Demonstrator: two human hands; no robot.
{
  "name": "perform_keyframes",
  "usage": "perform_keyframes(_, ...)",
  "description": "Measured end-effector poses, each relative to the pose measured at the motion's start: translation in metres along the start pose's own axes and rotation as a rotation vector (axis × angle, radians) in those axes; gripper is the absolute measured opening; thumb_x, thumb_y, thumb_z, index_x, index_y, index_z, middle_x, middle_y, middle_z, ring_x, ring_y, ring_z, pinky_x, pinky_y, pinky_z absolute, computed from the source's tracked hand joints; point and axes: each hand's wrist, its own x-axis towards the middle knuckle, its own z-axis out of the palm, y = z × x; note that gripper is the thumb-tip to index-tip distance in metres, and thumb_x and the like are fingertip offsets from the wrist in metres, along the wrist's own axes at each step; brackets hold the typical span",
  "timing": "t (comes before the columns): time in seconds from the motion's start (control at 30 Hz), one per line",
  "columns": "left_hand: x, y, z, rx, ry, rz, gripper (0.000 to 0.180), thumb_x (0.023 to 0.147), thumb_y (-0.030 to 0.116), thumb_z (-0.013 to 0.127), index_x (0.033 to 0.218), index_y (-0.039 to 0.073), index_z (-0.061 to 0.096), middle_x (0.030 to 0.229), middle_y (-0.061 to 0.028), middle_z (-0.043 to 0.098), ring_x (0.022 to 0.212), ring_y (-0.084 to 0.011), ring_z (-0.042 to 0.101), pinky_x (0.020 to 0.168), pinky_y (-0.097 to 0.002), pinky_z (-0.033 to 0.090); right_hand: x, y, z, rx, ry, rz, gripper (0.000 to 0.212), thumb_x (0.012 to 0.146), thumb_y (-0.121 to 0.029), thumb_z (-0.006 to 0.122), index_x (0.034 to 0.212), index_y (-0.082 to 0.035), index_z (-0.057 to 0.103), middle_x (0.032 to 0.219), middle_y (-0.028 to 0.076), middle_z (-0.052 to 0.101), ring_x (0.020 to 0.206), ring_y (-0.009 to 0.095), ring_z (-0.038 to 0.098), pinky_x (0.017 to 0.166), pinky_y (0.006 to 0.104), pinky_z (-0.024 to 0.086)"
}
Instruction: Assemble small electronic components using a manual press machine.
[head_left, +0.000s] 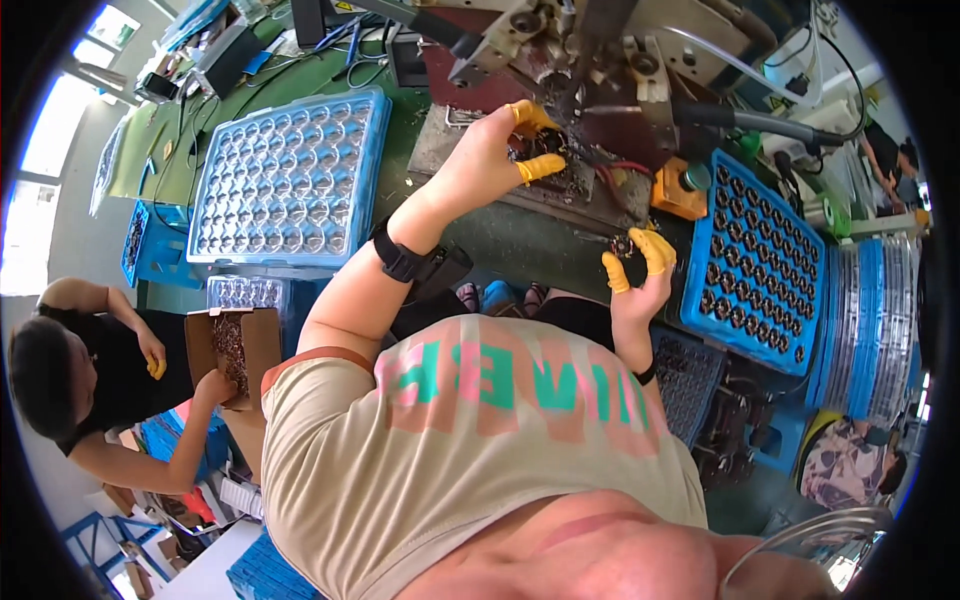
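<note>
My left hand [490, 155], with yellow covers on its fingertips, reaches to the base of a bench machine [590, 75]. Its thumb and fingers curve around a small dark round part [545, 146] on the machine's plate; the contact is partly hidden. Lower and to the right, my right hand [645, 285], in the same yellow fingertip covers, pinches another small dark part [621, 245] with coppery bits. This hand is just left of a blue tray [690, 300] filled with rows of similar dark round parts.
A clear tray [285, 180] of round pockets in a blue crate stands at left. An orange block [680, 190] sits right of the machine, near red cables. Stacked clear trays [870, 330] rise at far right. A person [100, 370] at left reaches into a cardboard box [262, 345].
</note>
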Motion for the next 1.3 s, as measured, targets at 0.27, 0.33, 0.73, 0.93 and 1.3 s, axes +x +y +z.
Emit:
perform_keyframes(0.27,-0.015,-0.008,0.006,-0.069,0.034,-0.018,0.058,0.078,0.022,0.08,0.126,0.002,0.055,0.108,-0.012,0.065,0.098,-0.0226,0.062,0.085,-0.0329,0.05,0.023,0.0,-0.012,-0.139,0.06,-0.023,0.047,0.071,-0.016,0.083,0.11,-0.004,0.06,0.116,0.012,0.062,0.113,0.034,0.055,0.099,0.0431,0.041)
perform_keyframes(0.33,-0.019,-0.011,0.001,-0.083,0.083,0.028,0.065,0.077,0.022,0.081,0.132,0.003,0.052,0.113,-0.0118,0.064,0.103,-0.0232,0.062,0.086,-0.0327,0.05,0.041,0.0,-0.013,-0.271,0.051,-0.036,0.043,0.077,-0.014,0.08,0.113,-0.003,0.058,0.128,0.017,0.057,0.125,0.036,0.049,0.105,0.0436,0.038)
perform_keyframes(0.73,-0.126,-0.041,-0.102,0.313,0.517,-0.1,0.033,0.081,0.002,0.073,0.114,0.004,0.067,0.108,-0.0083,0.066,0.094,-0.018,0.063,0.08,-0.0275,0.051,0.057,0.025,-0.008,-0.449,-0.014,-0.014,0.042,0.08,-0.017,0.077,0.113,-0.002,0.056,0.128,0.022,0.055,0.119,0.041,0.052,0.098,0.0454,0.043)
perform_keyframes(0.93,-0.134,-0.041,-0.112,0.386,0.552,-0.132,0.027,0.083,-0.001,0.07,0.11,0.003,0.069,0.105,-0.0082,0.067,0.089,-0.0169,0.063,0.08,-0.027,0.051,0.055,0.034,-0.014,-0.489,-0.019,-0.004,0.041,0.08,-0.02,0.077,0.112,-0.003,0.059,0.124,0.018,0.06,0.116,0.039,0.054,0.096,0.0438,0.044)
perform_keyframes(1.3,-0.136,-0.034,-0.101,0.501,0.463,-0.017,0.016,0.085,0.0,0.069,0.101,0.0,0.069,0.101,-0.0096,0.07,0.093,-0.0196,0.066,0.085,-0.0299,0.049,0.052,-0.015,-0.046,-0.182,0.042,0.027,0.048,0.066,-0.015,0.086,0.108,-0.005,0.066,0.108,0.008,0.064,0.105,0.026,0.059,0.091,0.0358,0.048)
